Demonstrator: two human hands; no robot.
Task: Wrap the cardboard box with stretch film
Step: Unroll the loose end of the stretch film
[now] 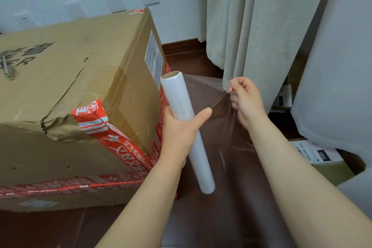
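Observation:
A large dented cardboard box (66,90) with red printed tape stands on the floor at the left. Just right of its near corner, my left hand (179,129) grips a white roll of stretch film (181,102), held nearly upright and tilted. A clear sheet of film (211,94) is pulled off the roll to the right. My right hand (245,100) pinches the bunched free end of that sheet. The film does not touch the box.
Beige curtains (251,26) hang close behind my right hand. A small white printed box (316,154) lies on the dark wooden floor (231,207) at the right. A small grey object (7,66) rests on the box top at far left. The white wall carries sockets.

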